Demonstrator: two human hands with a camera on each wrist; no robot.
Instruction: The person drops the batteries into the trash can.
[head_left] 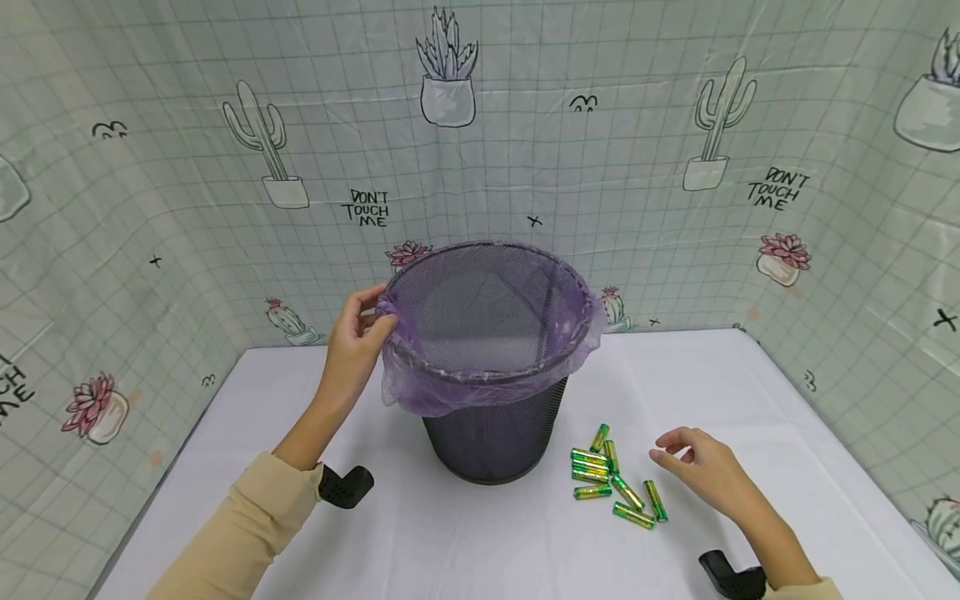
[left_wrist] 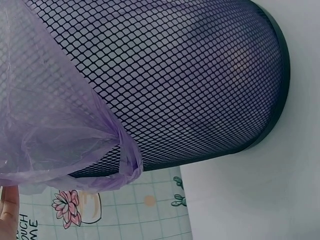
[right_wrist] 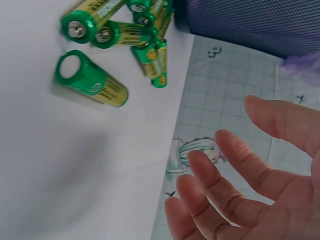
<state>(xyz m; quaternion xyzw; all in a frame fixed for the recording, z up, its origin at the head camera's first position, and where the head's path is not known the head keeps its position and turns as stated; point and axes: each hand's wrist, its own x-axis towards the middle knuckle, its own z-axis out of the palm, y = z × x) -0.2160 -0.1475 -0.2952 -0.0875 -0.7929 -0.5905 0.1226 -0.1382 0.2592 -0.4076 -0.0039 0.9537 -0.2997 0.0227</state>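
A black mesh wastebasket (head_left: 491,442) stands upright, lined with a thin purple plastic bag (head_left: 465,398) folded over its rim. My left hand (head_left: 358,337) pinches the rim and bag at the left side, thumb toward the inside; only a bit of that hand (left_wrist: 8,212) shows in the left wrist view. To the right of the basket lie several green and yellow batteries (head_left: 633,516), some side by side. Just right of them hovers my right hand (head_left: 705,471). In the right wrist view its fingers (right_wrist: 240,200) are spread and loosely bent, holding nothing, apart from the nearest battery (right_wrist: 92,80).
A white tabletop (head_left: 405,550) lies beneath everything. Behind and at both sides rises a checked cloth (head_left: 510,167) printed with cacti and succulents. Each wrist carries a black device, one at the left wrist (head_left: 347,487) and one at the right wrist (head_left: 731,575).
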